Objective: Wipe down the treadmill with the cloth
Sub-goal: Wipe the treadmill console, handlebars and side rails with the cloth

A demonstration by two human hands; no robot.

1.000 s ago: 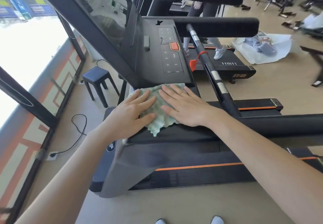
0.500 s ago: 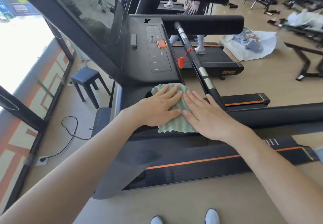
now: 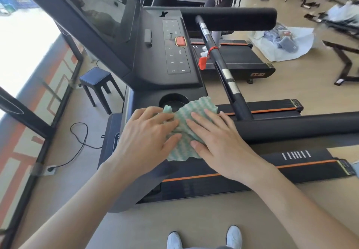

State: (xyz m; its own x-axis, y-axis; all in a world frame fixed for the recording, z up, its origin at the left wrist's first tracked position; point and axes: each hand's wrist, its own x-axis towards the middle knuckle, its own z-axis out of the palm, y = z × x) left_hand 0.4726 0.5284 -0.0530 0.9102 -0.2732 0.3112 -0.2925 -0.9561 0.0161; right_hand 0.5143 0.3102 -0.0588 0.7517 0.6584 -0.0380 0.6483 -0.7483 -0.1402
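Left grip (image 3: 149, 138), right grip (image 3: 219, 142), cloth (image 3: 186, 132) nearer

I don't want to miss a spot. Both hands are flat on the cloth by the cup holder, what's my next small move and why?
Probably slide the cloth forward into the cup holder. Your left hand and right hand press it flat just short of that recess, and only a bunched corner reaches its rim, so it seems next.

Left hand (image 3: 147, 138), right hand (image 3: 219, 142) flat on green cloth (image 3: 184, 124), treadmill (image 3: 147, 54) cup holder (image 3: 173, 101) just beyond.
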